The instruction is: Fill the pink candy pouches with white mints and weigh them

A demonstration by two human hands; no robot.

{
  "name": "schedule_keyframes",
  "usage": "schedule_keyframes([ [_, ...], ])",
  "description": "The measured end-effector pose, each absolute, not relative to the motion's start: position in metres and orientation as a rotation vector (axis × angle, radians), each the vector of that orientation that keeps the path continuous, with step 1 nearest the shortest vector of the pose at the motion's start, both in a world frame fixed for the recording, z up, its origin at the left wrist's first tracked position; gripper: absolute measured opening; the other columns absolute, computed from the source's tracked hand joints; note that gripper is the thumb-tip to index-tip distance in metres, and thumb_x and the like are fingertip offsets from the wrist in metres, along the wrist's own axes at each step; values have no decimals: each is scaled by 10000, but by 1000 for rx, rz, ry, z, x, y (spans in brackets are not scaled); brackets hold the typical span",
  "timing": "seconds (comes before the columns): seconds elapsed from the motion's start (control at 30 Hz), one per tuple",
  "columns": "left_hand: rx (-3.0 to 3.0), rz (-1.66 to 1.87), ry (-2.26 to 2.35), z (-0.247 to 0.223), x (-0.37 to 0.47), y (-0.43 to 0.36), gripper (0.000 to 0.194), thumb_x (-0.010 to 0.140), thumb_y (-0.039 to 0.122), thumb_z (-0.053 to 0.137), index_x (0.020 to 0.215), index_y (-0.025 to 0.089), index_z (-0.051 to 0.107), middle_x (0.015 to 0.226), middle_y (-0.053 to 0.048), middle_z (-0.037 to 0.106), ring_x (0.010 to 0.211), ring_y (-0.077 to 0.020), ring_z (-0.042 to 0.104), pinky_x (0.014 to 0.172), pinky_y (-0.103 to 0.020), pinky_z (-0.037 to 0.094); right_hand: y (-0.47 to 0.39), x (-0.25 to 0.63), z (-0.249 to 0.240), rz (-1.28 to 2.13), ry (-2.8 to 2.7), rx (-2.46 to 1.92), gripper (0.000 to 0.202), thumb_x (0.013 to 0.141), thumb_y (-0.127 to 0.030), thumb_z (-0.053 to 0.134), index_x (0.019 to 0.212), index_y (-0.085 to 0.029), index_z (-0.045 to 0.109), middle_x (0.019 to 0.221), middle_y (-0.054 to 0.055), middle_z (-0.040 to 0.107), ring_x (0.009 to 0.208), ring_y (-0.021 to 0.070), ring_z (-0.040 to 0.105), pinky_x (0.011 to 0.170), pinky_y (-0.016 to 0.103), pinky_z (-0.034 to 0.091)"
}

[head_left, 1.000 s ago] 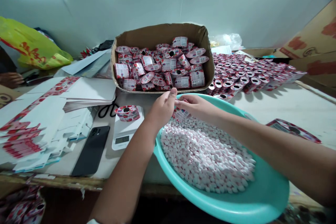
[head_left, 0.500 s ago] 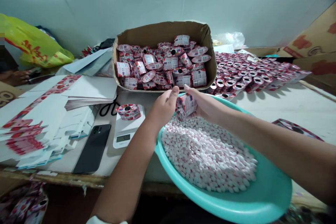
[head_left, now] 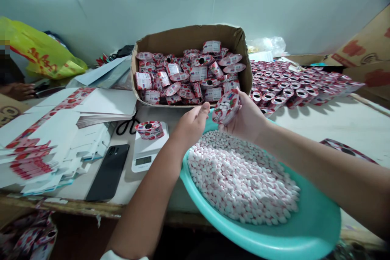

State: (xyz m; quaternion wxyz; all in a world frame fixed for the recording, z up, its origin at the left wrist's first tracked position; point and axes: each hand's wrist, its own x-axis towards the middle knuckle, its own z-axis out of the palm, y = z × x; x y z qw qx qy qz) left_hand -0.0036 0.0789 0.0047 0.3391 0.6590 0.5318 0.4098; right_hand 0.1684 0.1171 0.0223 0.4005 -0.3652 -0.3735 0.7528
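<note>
holding a strawberry-print pack [head_left: 229, 113] above the far end of the turquoise basin [head_left: 319, 211], the right hand [head_left: 248, 118] has its fingers wrapped around the pack. the pack is tilted, with white pellets [head_left: 224, 106] showing in its opening. the left hand [head_left: 191, 124] is just beside it, near the basin's rim, thumb raised; from where i stand i can't tell whether its fingers grip anything. a heap of pellets [head_left: 243, 180] lies in the basin, which juts past the front edge of the worktop [head_left: 307, 120]. to its left a white scale [head_left: 140, 150] carries another printed pack [head_left: 150, 131], and a dark phone [head_left: 108, 174] lies near the front edge. toward the back edge a cardboard box [head_left: 189, 36] holds many such packs, and rows of packs [head_left: 295, 83] stand toward the back right corner.
</note>
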Motion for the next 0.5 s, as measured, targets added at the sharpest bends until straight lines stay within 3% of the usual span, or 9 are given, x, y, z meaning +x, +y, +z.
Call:
schedule_keyframes([
  [0.17,1731,1044,1402,5,-4,78,652,950,734,297,988,197,664,1016,-83,722,1008,-255,650,924,-350,480,119,170,23,1842,-808,-935,495,938,-687,351,846,-259,581,688,29,636,623,190,584,508,295,459],
  [0.33,1738,1054,1394,5,-4,78,667,954,737,271,971,195,660,981,-87,716,1008,-257,649,926,-354,485,120,171,21,1757,-1067,-932,523,902,-727,376,841,-258,599,676,42,612,677,217,591,547,321,460],
  [0.5,1711,1093,1377,5,-4,80,647,959,724,294,983,194,664,981,-93,718,988,-254,650,961,-365,475,111,164,14,1030,-1886,-1258,488,782,-665,681,643,-217,546,574,2,486,553,143,412,492,284,265],
])
